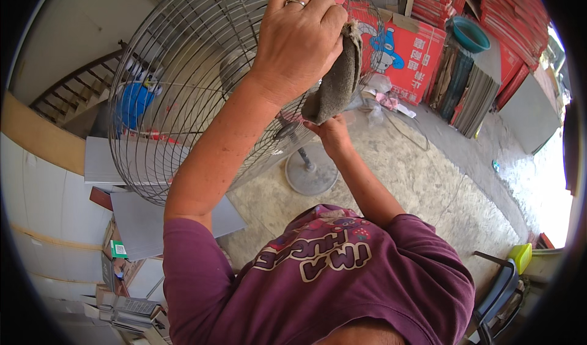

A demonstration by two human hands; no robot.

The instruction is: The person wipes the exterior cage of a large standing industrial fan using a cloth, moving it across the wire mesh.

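A large standing fan with a round metal wire guard (137, 155) leans close in front of me, its grey round base (312, 177) on the floor. My left hand (299, 42) is closed at the top of the guard, fingers curled over out of sight. A worn grey-brown cloth (337, 82) hangs from its thumb side, along the guard's right edge. Just below the cloth's lower end is my right hand (333, 134), its thumb near the guard; the other fingers are mostly hidden, so its grip does not show.
Red cartons (406, 54) and stacked flat panels stand at the back right, a teal basin (471, 34) on top. A cable (403, 128) lies on the floor. Grey boards (147, 219) and boxes sit at left, near a stair railing (73, 79). A dark chair (498, 290) stands lower right.
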